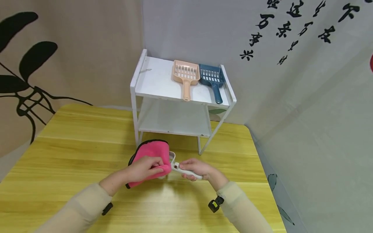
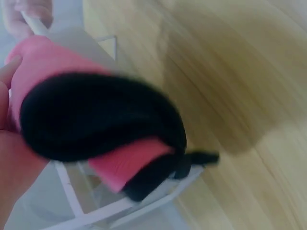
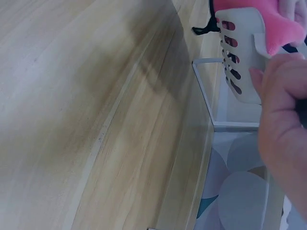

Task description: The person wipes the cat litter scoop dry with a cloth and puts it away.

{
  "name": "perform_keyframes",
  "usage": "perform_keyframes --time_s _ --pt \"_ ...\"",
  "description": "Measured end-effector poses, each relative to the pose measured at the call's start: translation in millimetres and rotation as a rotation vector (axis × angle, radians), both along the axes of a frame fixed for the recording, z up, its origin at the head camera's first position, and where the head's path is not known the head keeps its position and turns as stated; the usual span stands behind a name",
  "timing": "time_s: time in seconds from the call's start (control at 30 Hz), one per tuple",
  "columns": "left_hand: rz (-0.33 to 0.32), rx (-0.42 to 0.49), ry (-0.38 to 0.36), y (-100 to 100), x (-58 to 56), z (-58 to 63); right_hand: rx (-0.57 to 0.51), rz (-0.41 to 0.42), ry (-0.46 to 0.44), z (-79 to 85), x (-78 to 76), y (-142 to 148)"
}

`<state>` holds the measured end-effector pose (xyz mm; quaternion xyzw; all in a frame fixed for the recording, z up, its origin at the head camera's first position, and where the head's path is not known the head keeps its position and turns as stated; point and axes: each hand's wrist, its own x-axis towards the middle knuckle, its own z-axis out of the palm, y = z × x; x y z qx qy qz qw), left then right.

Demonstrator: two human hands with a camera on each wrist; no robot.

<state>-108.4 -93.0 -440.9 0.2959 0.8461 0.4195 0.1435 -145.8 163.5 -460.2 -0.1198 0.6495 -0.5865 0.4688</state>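
A pink cloth (image 1: 153,149) with black edging is in my left hand (image 1: 141,169), which pinches it between thumb and fingers over the head of a white litter scoop. My right hand (image 1: 200,168) grips the handle of that litter scoop (image 1: 190,173) from the right. In the right wrist view the slotted side of the scoop (image 3: 249,86) shows under the pink cloth (image 3: 273,19). The left wrist view has the cloth's black edge (image 2: 96,115) close up, with a short black end sticking out. Most of the scoop's head is hidden from above by the cloth.
Behind the hands a white two-tier rack (image 1: 175,118) stands on the wooden table (image 1: 96,139). On its top shelf lie a peach litter scoop (image 1: 186,84) and a dark blue one (image 1: 216,85), side by side. A printed curtain (image 1: 189,29) hangs behind.
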Motion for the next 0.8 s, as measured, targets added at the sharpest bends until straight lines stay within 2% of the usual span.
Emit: perform_keyframes --time_s 0.13,0.23,0.43,0.57,0.63,0.73,0.8 --pt "-0.016 -0.063 0.003 -5.0 2.3 -4.8 -0.014 0.036 0.032 1.2 2.3 -2.1" --pt "-0.017 -0.075 0.007 -10.4 3.2 -10.2 -0.025 0.068 0.054 2.6 3.5 -2.9" --pt "0.063 -0.098 0.046 -24.8 0.2 -15.6 -0.021 0.067 0.076 5.8 3.1 2.9" --pt "0.145 -0.076 0.073 -36.8 -5.1 -14.8 0.020 0.063 0.111 9.4 3.4 4.9" --pt "0.206 -0.032 0.043 -45.4 -8.9 -14.6 0.091 0.059 0.159 13.0 6.4 3.6" --pt "0.333 0.032 -0.004 -59.7 -15.8 -10.8 0.201 0.072 0.237 16.9 12.0 0.0" --pt "0.413 0.070 -0.040 -64.7 -19.9 -6.6 0.237 0.085 0.269 16.0 14.3 -2.8"
